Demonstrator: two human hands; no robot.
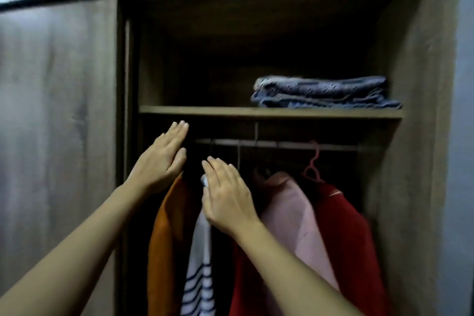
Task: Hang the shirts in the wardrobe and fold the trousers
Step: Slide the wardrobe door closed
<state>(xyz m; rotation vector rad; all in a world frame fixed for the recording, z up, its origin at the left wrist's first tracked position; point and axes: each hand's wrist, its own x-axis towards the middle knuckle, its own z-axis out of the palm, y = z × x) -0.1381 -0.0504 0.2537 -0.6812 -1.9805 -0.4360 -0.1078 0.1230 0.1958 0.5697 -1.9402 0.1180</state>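
Wardrobe [410,136]: open, dark wood
Shelf [205,111]: folded trousers [323,92] at its right end
Rail [282,144]: orange shirt [164,238], striped shirt [200,277], pink shirt [289,213] and red shirt [346,226] hang from it
Left hand [161,161]: flat, fingers together, above orange shirt
Right hand [225,200]: flat, fingers straight, over striped shirt's collar

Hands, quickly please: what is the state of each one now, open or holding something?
Left hand: open, fingers straight, holding nothing.
Right hand: open, fingers straight, by the striped shirt, not gripping it.
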